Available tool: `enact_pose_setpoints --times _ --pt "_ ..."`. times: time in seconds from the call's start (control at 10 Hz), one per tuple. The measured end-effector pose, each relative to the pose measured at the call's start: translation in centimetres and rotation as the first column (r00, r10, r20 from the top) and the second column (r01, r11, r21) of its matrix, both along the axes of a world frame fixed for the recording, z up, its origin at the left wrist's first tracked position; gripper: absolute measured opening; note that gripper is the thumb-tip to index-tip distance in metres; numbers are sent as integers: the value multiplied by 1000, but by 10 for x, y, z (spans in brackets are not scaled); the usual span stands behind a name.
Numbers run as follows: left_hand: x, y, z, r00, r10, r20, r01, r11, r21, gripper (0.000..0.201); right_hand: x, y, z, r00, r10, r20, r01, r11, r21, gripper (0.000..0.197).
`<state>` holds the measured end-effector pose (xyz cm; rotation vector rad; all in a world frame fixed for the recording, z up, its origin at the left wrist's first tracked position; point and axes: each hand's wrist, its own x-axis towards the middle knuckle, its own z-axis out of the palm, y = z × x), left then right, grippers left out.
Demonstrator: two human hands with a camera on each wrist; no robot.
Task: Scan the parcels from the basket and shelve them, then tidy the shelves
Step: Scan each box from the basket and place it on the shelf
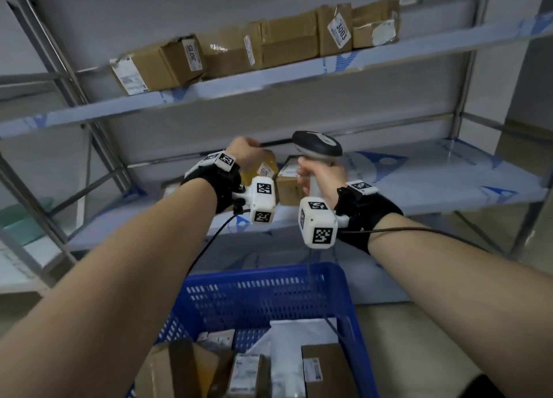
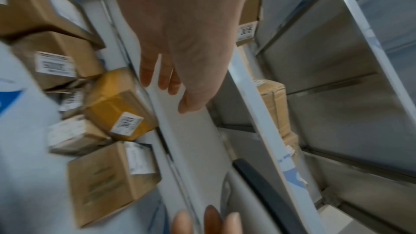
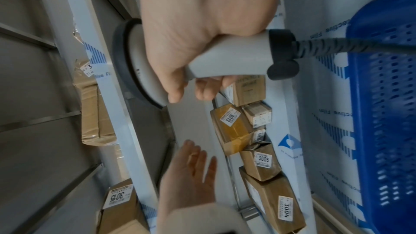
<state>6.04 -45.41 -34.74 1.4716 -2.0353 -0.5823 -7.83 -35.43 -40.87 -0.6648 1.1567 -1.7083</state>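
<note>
On the far left of the head view, the metal shelf frame (image 1: 45,50) ran up past the upper shelf (image 1: 269,83), which carried a row of brown boxes (image 1: 263,44) with number labels. Moving right, our left hand (image 1: 245,153) hung empty over the middle shelf (image 1: 449,182), fingers straight and relaxed, just above the yellow parcel (image 1: 263,165). The left wrist view showed that parcel (image 2: 119,106), labelled 3013 in the right wrist view, lying among other brown parcels (image 2: 108,179) at the back of the shelf, free of the fingers (image 2: 157,76). We judged that it had just been shelved and that the hand was between parcels.

Further right, our right hand (image 1: 321,176) was wrapped firmly round the handle of the barcode scanner (image 1: 317,146), head up, its cable trailing toward the basket. The two hands were apart, with shelved parcels between them.

Below, the blue basket (image 1: 269,293) held several parcels (image 1: 320,367) waiting, so the scan-and-shelve step looked only partly done, and tidying had not begun. The next move, we reckoned, called for the left hand to drop into the basket, lift a parcel label-up, and present it to the scanner. A label turned down would need flipping first.
</note>
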Motion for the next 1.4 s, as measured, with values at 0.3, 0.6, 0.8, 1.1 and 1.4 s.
enact_pose_setpoints --times 0.3,0.6,0.8,1.1,1.4 --pt "43 55 -131 999 43 -27 -32 941 337 28 23 52 -88 982 175 -74 -148 950 275 22" --pt "77 89 -266 997 39 67 -71 804 590 24 40 73 -207 964 263 29 -235 797 556 34" --pt "92 90 -352 991 38 125 -118 670 733 13 50 54 -274 935 349 62 -306 709 635 58" --pt "75 88 -452 995 -8 95 -85 382 920 23 35 22 -383 913 407 21 -244 505 828 88" --pt "35 102 -507 986 -162 -51 87 229 970 9 8 27 -410 862 504 51 -287 403 869 62"
